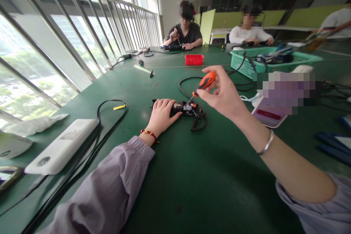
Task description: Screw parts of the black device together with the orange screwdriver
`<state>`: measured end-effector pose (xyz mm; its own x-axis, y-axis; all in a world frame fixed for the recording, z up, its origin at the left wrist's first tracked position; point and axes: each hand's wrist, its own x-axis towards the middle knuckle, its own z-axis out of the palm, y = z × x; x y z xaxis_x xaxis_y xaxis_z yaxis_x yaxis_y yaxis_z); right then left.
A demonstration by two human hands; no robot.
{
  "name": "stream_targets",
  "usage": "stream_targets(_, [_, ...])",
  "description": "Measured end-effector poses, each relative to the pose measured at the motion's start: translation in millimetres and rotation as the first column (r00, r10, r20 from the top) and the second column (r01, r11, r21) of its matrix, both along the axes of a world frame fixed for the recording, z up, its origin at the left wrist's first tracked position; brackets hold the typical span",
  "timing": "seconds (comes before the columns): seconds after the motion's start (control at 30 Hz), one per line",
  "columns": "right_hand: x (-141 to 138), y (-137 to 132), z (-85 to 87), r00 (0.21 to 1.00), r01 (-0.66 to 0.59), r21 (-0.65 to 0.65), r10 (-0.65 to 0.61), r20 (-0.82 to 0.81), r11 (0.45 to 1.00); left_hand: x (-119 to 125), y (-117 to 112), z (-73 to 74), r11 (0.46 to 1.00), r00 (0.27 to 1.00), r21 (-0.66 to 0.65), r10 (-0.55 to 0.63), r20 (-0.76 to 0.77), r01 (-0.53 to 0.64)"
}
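Note:
My left hand (161, 115) lies on a small black device (186, 108) with exposed coloured wires, pressing it to the green table (192, 182). My right hand (223, 93) pinches an orange-handled screwdriver (206, 81). Its thin shaft slants down to the left and the tip touches the device's top. A black cable (199, 124) loops from the device toward me, and another runs back behind it.
A white power strip (60, 150) with a black cord lies at left. A red bin (194, 59) and a teal basket (263, 62) of cables sit farther back. A phone (268, 115) lies at right. Two people work at the far end. Windows line the left.

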<state>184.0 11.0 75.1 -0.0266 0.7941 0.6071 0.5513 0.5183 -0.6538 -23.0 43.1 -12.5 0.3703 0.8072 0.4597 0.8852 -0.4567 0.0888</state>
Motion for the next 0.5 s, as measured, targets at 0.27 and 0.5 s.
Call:
stream_targets(0.27, [-1.3,-0.5,0.0,1.000,0.019,-0.031,-0.020,-0.011,0.999,0.0,0.0,0.1,1.000,1.000,0.006,-0.001,-0.002,0.001])
stream_targets(0.5, [-4.4,-2.0,-1.8,0.991,0.134,-0.024,-0.134,0.013,0.991,-0.2,1.0,0.0,1.000,1.000,0.008,-0.006,-0.001,0.006])
